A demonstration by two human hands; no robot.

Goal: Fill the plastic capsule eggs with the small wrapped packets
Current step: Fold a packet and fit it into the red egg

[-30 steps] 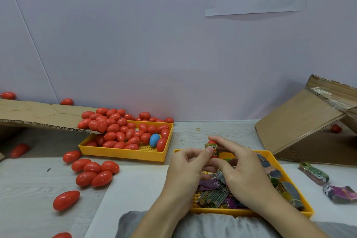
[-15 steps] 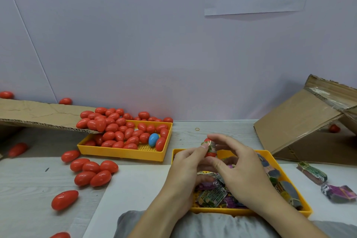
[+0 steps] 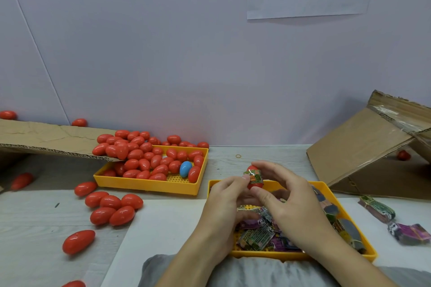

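We hold a red egg [image 3: 255, 180] above the far edge of the near yellow tray [image 3: 303, 256], and a green wrapped packet [image 3: 254, 174] lies around its middle, not yet inside as far as we can see. Our left hand [image 3: 225, 202] comes from the left of the egg, with the thumb pressed on the packet and the egg; our right hand [image 3: 288, 195] has its thumb clamped on the lower part of the egg, while its other fingers arch over the top, curled but a little apart from the shell. We cannot tell if the egg is open at this moment, because the packet and the fingers hide the seam. We judge the step to be the pushing of the packet into the egg and the closing of it. To do it well, we should fold the loose ends of the packet inward first, so that no foil is caught in the seam, then press the two halves straight together. More packets [image 3: 256, 237] lie in the same tray under our hands, so we keep the egg over this tray in case something drops. Left of this tray stands a second yellow tray [image 3: 149, 185] heaped with red eggs [image 3: 140, 153] and one blue egg [image 3: 185, 168].
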